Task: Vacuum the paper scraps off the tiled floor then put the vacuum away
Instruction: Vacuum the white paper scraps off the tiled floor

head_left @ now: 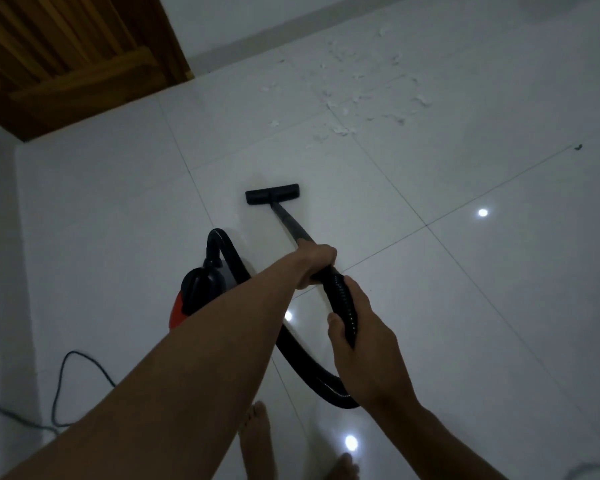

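Observation:
White paper scraps (357, 95) lie scattered on the white tiled floor (465, 271) at the far centre-right. The vacuum's black floor head (272, 193) rests flat on the tiles, short of the scraps. Its dark wand (290, 223) runs back to my left hand (317, 263), which grips the wand's near end. My right hand (357, 336) grips the ribbed black hose (342, 299) just behind. The hose loops down and back to the red and black vacuum body (201, 289), partly hidden behind my left forearm.
A wooden door (66, 53) stands at the far left, with a white wall and skirting beyond the scraps. The power cord (66, 375) trails over the floor at lower left. My bare feet (257, 441) show at the bottom. A small dark speck (578, 146) lies at the right.

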Motion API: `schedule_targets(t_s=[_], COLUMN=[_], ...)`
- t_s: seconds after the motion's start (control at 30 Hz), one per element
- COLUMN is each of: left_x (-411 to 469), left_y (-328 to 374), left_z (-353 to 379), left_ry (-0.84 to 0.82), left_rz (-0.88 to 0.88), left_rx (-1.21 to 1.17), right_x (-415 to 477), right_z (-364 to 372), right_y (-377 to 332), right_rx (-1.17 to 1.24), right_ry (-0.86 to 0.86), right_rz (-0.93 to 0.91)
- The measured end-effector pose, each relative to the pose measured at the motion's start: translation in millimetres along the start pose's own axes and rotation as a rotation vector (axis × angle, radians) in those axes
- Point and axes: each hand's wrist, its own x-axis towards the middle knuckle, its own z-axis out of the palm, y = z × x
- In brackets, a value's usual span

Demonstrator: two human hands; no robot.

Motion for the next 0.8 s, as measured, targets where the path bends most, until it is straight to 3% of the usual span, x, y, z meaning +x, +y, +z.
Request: schedule_targets(t_s=[0.4, 0.8], left_x=[-14, -12], left_y=[-3, -5], left_z=[60, 80], left_ry=[-0.066, -0.065], left_rz=[0.013, -0.009], left_rx=[-0.061, -0.153], right_x=[-46, -43], right_z=[-43, -71], right_y=[41, 54], right_rx=[0.199, -0.043], right_ry=[0.089, 0.076], right_rz=[0.089, -0.109])
